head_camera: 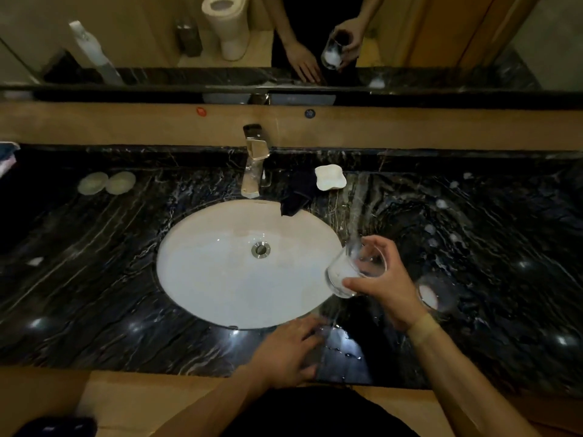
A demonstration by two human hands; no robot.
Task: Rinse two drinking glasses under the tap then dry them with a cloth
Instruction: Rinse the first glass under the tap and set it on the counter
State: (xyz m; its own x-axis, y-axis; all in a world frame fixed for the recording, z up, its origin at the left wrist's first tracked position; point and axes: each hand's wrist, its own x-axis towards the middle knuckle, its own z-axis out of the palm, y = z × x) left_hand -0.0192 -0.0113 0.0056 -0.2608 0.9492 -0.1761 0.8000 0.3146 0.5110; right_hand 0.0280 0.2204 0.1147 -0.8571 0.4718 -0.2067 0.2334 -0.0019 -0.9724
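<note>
My right hand [383, 283] grips a clear drinking glass [348, 274], tilted, above the right rim of the white oval sink [220, 279]. A second clear glass [437, 294] stands on the dark marble counter just right of that hand. My left hand [288, 351] rests flat with spread fingers on the counter's front edge below the sink. The chrome tap [254, 162] stands behind the basin; no water is seen running. A dark cloth [298, 195] lies crumpled at the sink's back right rim.
A white soap dish [330, 177] sits beside the cloth. Two round pale pads [107, 182] lie at the back left. The mirror [284, 42] above reflects both hands and the glass. The black marble counter [94, 263] stretches wide on both sides.
</note>
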